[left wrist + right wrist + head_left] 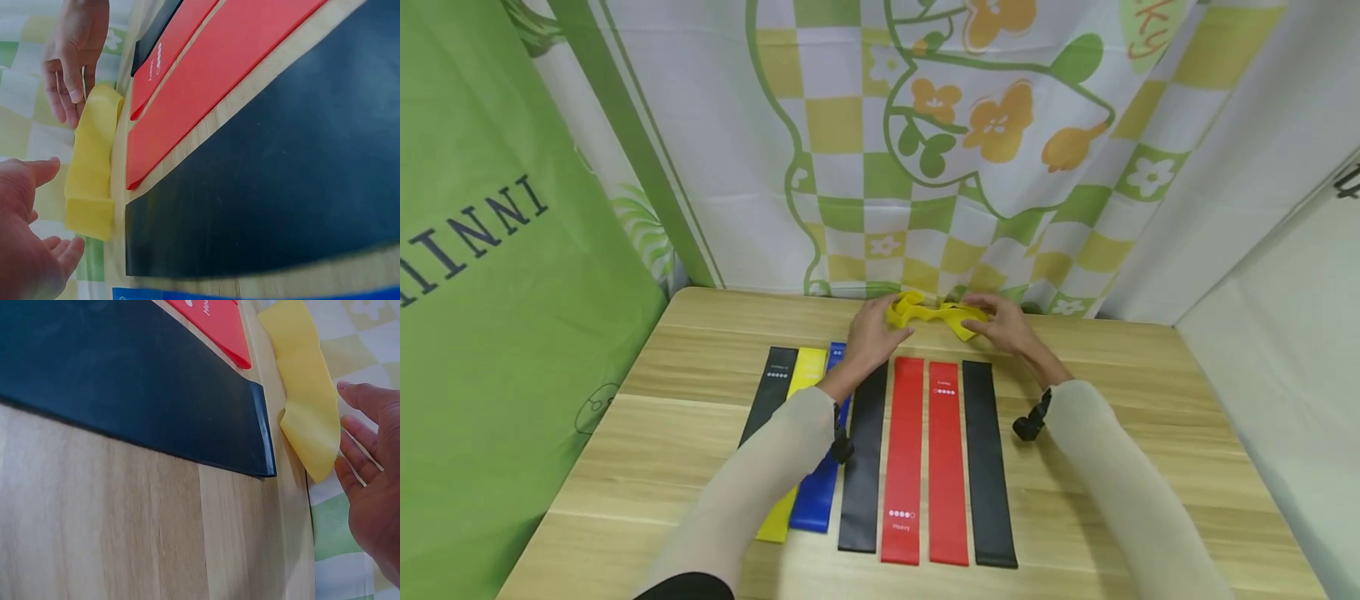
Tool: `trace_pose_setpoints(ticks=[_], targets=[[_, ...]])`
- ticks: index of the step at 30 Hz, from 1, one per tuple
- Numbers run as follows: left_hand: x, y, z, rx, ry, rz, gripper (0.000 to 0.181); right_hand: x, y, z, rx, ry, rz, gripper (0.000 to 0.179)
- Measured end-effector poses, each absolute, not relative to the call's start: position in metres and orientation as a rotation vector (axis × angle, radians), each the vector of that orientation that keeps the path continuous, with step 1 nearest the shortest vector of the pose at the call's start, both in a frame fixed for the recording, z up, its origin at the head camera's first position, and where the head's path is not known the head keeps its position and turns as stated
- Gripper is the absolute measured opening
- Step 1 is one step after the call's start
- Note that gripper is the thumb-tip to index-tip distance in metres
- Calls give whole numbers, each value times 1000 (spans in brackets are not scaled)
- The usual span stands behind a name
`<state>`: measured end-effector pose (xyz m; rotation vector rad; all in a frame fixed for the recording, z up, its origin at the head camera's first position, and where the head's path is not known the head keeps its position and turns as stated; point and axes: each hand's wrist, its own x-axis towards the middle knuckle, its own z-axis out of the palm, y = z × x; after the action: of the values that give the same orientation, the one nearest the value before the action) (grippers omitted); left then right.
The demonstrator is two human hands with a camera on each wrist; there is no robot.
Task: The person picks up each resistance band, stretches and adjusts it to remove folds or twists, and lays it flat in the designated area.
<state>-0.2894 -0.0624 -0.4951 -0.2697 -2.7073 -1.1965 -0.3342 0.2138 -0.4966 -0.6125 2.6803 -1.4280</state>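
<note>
A loose yellow resistance band point(937, 312) lies crumpled in a wavy strip near the table's back edge. My left hand point(872, 333) is beside its left end, and the left wrist view shows the thumb and fingers point(72, 256) spread apart with a gap to the band. At the right end is my right hand point(1006, 323). In the right wrist view its fingertips point(345, 469) are at the band's edge, fingers loosely extended; whether they touch it I cannot tell. Neither hand is curled round the band.
Several flat bands lie side by side in front: a black one point(778, 367), a yellow one point(808, 365), a blue one point(812, 500), a black one point(861, 483), two red ones point(904, 450) and another black one point(991, 467). A patterned curtain point(850, 192) hangs behind the wooden table point(1120, 500).
</note>
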Motion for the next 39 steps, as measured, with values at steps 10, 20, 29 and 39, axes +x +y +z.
trace_pose_setpoints(ticks=[10, 20, 29, 39], targets=[[-303, -51, -505, -139, -2715, -1215, 67, -342, 208, -508, -645, 2703, -1371, 47], [-311, -47, -514, -77, -2704, -1242, 63, -347, 199, -516, -725, 2724, -1357, 45], [-317, -43, -515, -94, -2689, -1185, 47, -349, 189, -519, -956, 2784, -1336, 36], [-316, -44, -514, -141, -2619, -1205, 37, -342, 189, -517, -958, 2851, -1205, 28]])
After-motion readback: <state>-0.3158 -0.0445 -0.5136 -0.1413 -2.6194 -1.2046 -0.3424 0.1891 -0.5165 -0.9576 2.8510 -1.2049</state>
